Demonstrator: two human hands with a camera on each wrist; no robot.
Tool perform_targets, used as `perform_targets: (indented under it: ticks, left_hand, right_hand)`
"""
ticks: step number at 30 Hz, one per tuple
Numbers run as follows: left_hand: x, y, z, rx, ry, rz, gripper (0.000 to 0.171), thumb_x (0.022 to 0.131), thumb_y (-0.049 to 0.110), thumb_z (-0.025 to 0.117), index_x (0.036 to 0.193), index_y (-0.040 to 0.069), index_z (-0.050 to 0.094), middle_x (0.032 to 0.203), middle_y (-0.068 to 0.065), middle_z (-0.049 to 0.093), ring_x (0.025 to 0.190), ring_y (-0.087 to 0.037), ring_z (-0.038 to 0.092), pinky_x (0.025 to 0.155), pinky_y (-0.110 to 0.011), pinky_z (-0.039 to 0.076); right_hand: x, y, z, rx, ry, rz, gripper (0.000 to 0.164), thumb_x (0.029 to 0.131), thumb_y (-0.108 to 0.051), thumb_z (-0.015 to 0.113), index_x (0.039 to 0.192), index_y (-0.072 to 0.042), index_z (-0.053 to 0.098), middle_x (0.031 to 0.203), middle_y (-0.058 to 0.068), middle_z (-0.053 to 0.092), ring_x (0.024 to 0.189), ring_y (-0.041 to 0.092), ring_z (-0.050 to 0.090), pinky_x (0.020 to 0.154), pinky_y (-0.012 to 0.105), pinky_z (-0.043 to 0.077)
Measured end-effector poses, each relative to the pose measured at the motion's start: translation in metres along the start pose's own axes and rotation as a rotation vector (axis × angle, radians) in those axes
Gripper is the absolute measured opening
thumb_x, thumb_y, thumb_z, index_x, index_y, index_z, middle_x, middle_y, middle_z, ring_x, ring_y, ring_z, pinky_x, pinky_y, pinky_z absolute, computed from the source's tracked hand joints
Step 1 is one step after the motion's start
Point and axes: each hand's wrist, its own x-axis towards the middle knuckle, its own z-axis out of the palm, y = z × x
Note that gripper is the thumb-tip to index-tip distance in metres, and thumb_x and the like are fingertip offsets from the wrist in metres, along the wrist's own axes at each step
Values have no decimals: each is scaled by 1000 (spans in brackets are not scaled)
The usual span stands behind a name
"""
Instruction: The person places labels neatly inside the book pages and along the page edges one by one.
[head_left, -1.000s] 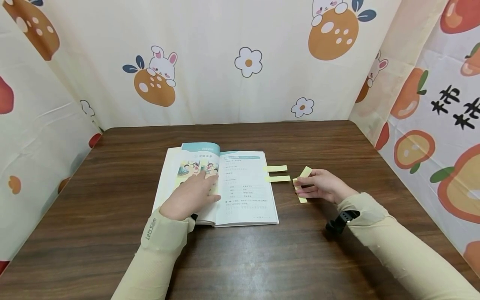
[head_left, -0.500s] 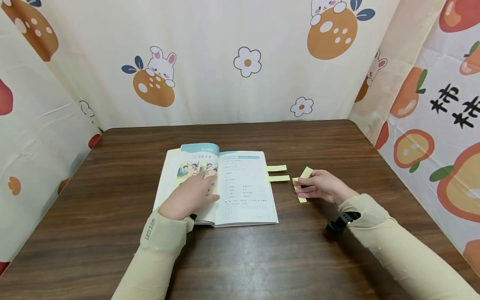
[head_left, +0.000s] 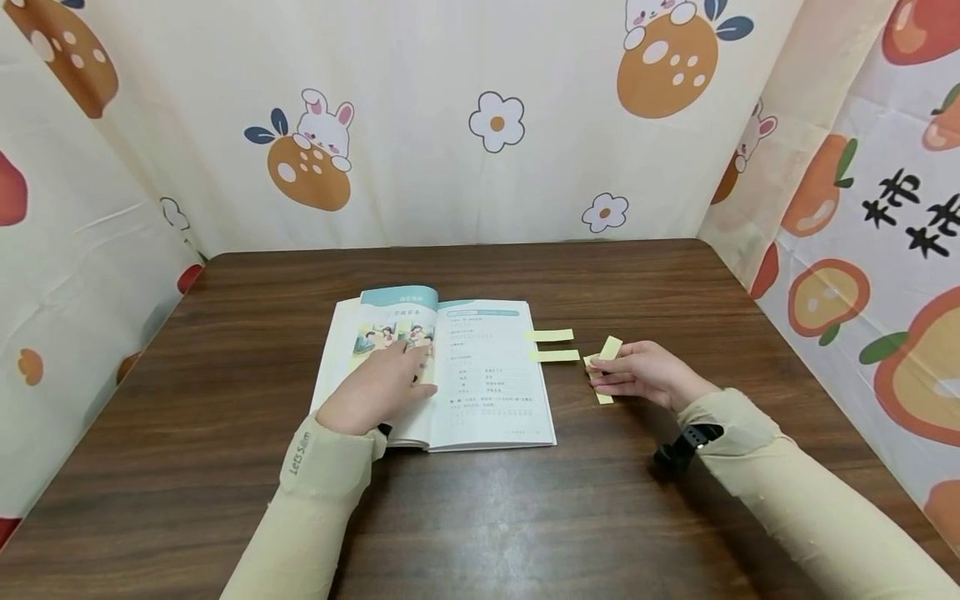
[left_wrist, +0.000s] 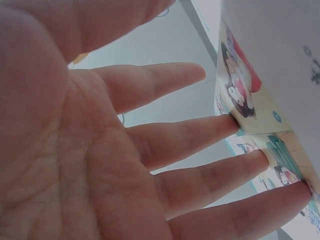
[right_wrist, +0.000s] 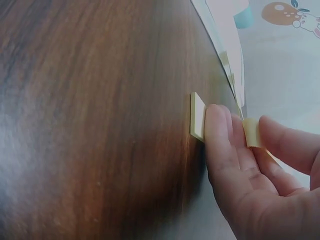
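Observation:
An open textbook (head_left: 491, 417) lies on the table, with a coloured picture on its left page. Over that page my left hand (head_left: 378, 387) rests with fingers spread; in the left wrist view, fingertips (left_wrist: 260, 160) press on the picture. Two yellow sticky strips (head_left: 553, 336) stick out past the right edge of the book. To the right, my right hand (head_left: 647, 372) pinches a yellow sticky note (right_wrist: 251, 132) between thumb and fingers. A small sticky note pad (right_wrist: 198, 118) lies on the table below that hand, partly hidden by the fingers.
The brown wooden table (head_left: 480, 533) carries the book and notes. A printed curtain (head_left: 420, 167) stands along its far edge, with more printed cloth (head_left: 832, 333) at the right side. A black strap (head_left: 686, 444) is around the right wrist.
My left hand has shifted very slightly left on the page. The right hand keeps its pinch on the sticky note in nearly the same spot.

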Motion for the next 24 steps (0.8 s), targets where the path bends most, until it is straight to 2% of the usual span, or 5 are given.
perform_targets:
  ticks: [6,11,15,17,24]
  left_hand:
    - [0,3,3,57,13,11,55,93,29,69,137,-1,55,130,-26,56,112,-37,59,94,-46,50]
    - [-2,5,9,101,-5,-13,66,93,36,68,144,1,47,145,-35,42,125,-51,49,99,-57,48]
    - [-3,7,13,98,-17,-44,79,92,46,67,151,3,38,153,-35,30,135,-55,38,101,-62,44]
    - [-3,9,15,101,-17,-50,84,90,50,68,152,3,36,155,-36,27,137,-56,35,101,-63,44]
    - [-5,14,21,127,-21,-73,97,82,59,72,152,2,36,155,-39,22,139,-59,29,91,-60,51]
  right_hand:
    - [3,-2,-1,-46,7,-19,33,101,-17,58,119,11,57,95,6,74,86,13,73,85,32,58]
    - [5,-9,3,-69,50,-13,64,99,-52,51,121,8,50,103,9,71,89,16,72,87,33,58]
    - [6,-14,8,-79,62,-11,84,97,-64,43,131,13,46,111,12,68,89,17,72,88,33,58]
    - [7,-15,10,-87,61,-18,83,98,-60,46,135,15,43,112,11,67,89,17,71,88,32,57]
    - [13,-12,20,-87,13,-77,37,99,-10,58,127,13,51,96,3,71,82,14,72,83,30,58]
